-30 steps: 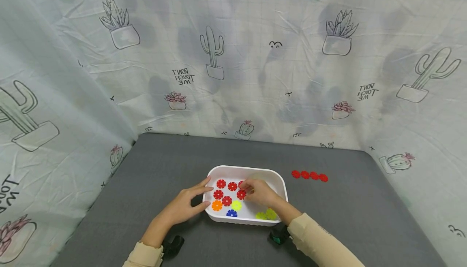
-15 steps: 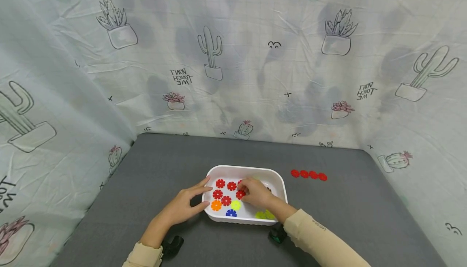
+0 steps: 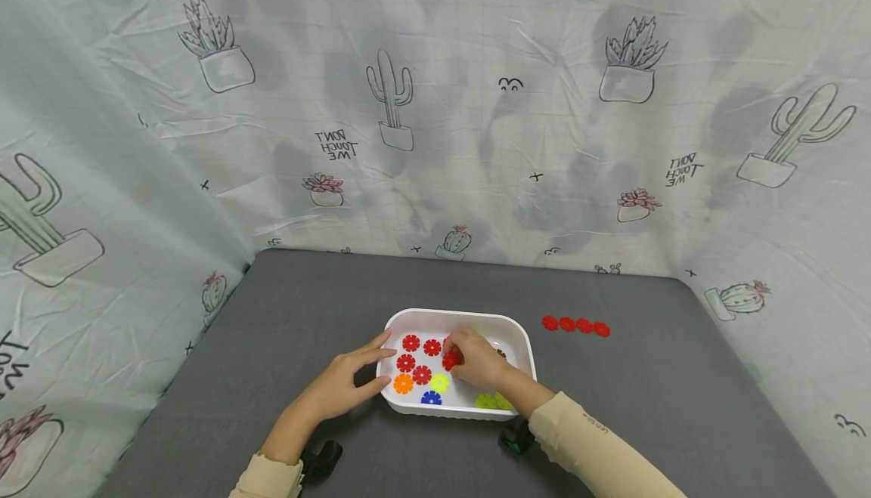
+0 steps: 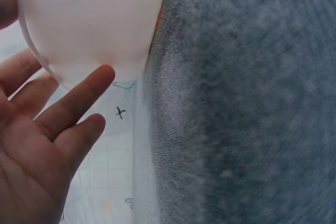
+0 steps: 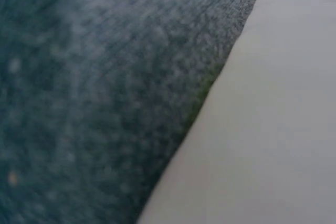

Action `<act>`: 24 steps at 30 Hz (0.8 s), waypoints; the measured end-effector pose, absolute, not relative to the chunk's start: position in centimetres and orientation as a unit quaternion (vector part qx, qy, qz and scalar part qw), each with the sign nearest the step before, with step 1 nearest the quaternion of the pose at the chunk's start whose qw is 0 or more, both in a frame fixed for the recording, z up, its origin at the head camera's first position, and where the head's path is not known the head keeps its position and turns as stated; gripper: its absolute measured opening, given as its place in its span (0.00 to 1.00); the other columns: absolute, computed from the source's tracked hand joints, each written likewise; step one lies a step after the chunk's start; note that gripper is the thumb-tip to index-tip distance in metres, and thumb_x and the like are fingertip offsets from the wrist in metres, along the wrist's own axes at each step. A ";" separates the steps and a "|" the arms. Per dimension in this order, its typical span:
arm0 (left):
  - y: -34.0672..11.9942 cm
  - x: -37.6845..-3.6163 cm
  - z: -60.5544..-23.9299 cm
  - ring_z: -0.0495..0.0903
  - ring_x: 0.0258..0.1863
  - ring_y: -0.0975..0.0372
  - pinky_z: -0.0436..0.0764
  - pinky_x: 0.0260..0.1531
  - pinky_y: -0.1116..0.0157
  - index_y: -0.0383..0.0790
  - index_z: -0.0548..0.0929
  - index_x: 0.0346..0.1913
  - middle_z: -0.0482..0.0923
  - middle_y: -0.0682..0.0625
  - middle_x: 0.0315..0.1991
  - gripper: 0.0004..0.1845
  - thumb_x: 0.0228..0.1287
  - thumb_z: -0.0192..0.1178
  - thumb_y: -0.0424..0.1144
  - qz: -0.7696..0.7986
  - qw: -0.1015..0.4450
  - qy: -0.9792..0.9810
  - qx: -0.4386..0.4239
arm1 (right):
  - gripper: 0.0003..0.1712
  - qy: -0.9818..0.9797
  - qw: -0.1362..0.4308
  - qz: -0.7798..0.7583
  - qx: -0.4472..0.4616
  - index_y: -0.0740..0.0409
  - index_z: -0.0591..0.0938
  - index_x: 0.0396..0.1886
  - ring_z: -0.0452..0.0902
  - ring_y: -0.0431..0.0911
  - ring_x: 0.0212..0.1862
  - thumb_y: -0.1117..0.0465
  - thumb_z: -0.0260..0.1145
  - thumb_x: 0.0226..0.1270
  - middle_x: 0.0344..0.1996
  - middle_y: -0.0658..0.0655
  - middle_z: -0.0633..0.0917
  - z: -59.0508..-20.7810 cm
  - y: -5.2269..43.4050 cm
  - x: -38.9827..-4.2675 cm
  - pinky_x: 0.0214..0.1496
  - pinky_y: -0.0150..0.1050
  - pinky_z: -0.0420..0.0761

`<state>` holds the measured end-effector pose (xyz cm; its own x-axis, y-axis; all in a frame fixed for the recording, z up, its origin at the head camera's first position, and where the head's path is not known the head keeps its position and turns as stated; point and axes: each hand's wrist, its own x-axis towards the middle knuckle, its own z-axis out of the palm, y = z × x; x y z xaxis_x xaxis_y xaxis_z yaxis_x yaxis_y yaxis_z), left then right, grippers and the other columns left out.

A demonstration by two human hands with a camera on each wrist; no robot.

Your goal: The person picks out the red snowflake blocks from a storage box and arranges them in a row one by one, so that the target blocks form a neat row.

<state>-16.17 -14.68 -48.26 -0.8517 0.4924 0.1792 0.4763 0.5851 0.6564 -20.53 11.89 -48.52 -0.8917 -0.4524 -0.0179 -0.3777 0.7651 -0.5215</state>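
A white plastic tray point(image 3: 463, 412) holds several notched, flower-shaped plastic discs, red, orange, blue and yellow-green. My left hand point(image 3: 336, 385) lies at the tray's left side, its fingers spread and touching the rim. In the left wrist view, that hand's fairly straight fingers point(image 4: 76, 100) lie against the tray's outer wall point(image 4: 94, 24) and across its rim. Inside the tray, my right hand point(image 3: 479, 360) pinches a red disc point(image 3: 450, 360) between thumb and fingers, which hide part of it. The right wrist view shows the tray's blank outer wall point(image 5: 262, 129) but no hand.
To the right of the tray, a row of several red discs point(image 3: 575, 325) lies on the grey tabletop point(image 3: 327, 286). Within the tray are an orange disc point(image 3: 404, 384), a blue disc point(image 3: 432, 398) and yellow-green discs point(image 3: 486, 401). A printed curtain point(image 3: 463, 105) hangs behind the table.
My right hand has shifted slightly left, and the red disc at its fingertips now looks tilted where it lay flat before. My left hand has stayed on the tray's rim.
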 end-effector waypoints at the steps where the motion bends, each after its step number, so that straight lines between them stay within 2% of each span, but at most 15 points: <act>1: -14.7 -16.2 -48.3 0.62 0.64 0.61 0.67 0.57 0.51 0.48 0.72 0.59 0.55 0.59 0.68 0.27 0.59 0.54 0.56 0.365 0.011 0.890 0.271 | 0.13 0.936 0.070 -0.263 -0.224 0.50 0.76 0.33 0.67 0.40 0.37 0.66 0.69 0.48 0.34 0.47 0.72 -48.5 11.9 -20.5 0.41 0.33 0.73; 8: -14.7 -16.1 -48.2 0.62 0.63 0.61 0.68 0.57 0.51 0.48 0.72 0.59 0.56 0.58 0.67 0.26 0.59 0.54 0.55 0.370 0.012 0.889 0.271 | 0.12 0.914 0.098 -0.324 -0.224 0.52 0.77 0.35 0.71 0.39 0.34 0.67 0.68 0.50 0.30 0.46 0.78 -48.1 12.0 -20.6 0.39 0.30 0.75; 14: -14.6 -16.1 -48.4 0.64 0.63 0.60 0.68 0.56 0.51 0.49 0.73 0.58 0.57 0.58 0.67 0.25 0.59 0.54 0.55 0.366 0.002 0.890 0.274 | 0.13 0.895 0.124 -0.372 -0.213 0.54 0.78 0.38 0.73 0.41 0.37 0.66 0.68 0.51 0.32 0.47 0.79 -47.9 12.2 -20.7 0.39 0.31 0.76; 24: -14.6 -16.0 -48.5 0.64 0.62 0.60 0.69 0.56 0.52 0.48 0.74 0.57 0.58 0.56 0.66 0.25 0.59 0.54 0.55 0.362 -0.012 0.889 0.280 | 0.17 0.877 0.130 -0.411 -0.214 0.56 0.80 0.45 0.74 0.42 0.39 0.67 0.65 0.53 0.36 0.49 0.82 -47.5 12.8 -20.5 0.43 0.34 0.78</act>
